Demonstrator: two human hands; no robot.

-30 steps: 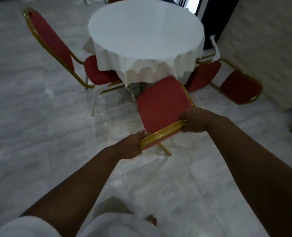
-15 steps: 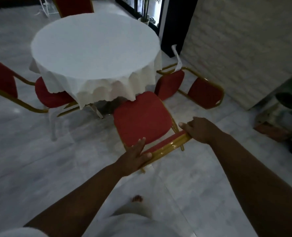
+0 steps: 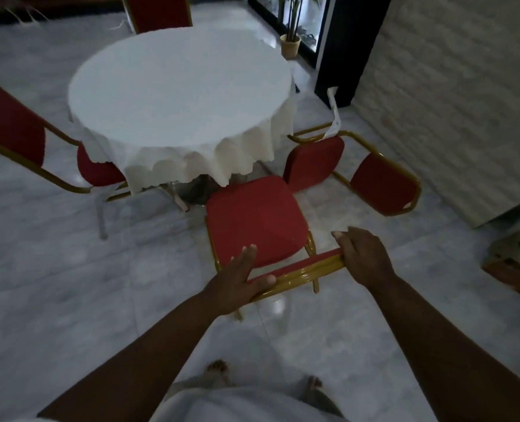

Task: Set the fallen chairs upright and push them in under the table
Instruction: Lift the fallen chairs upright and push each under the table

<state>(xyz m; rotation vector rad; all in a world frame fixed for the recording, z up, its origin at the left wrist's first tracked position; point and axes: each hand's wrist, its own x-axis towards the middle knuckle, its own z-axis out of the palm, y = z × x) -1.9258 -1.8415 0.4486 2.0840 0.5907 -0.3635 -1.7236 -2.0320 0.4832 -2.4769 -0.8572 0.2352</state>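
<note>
I am standing at the round table [image 3: 179, 89], which is wearing a white tablecloth [image 3: 198, 166] hanging in scallops around its edge. Directly in front of me the near chair [image 3: 252, 217] is standing upright on the pale marble floor [image 3: 54, 284], its red seat pointing toward the table. The front edge of the seat is just reaching the hem of the cloth; most of the seat is lying outside the table's edge.

My left hand [image 3: 237, 284] is resting on the left end of the gold top rail [image 3: 298, 271] of the backrest. Its fingers are lying extended and flat over the rail toward the seat, with the thumb pressing against the rail; they are not wrapping it. My right hand [image 3: 364, 257] is curling over the right end of the same rail, the fingers closing around it and the thumb pointing left along the top.

To the right, a second chair [image 3: 380, 184] is lying tipped on the floor beside the table, its seat pad and back pad both facing me, near the stone wall [image 3: 466, 102]. On the left, a third chair [image 3: 15, 129] is sitting with its seat partly under the cloth. A fourth chair back [image 3: 158, 10] is showing beyond the table. My bare feet [image 3: 219, 370] are showing at the bottom.
</note>
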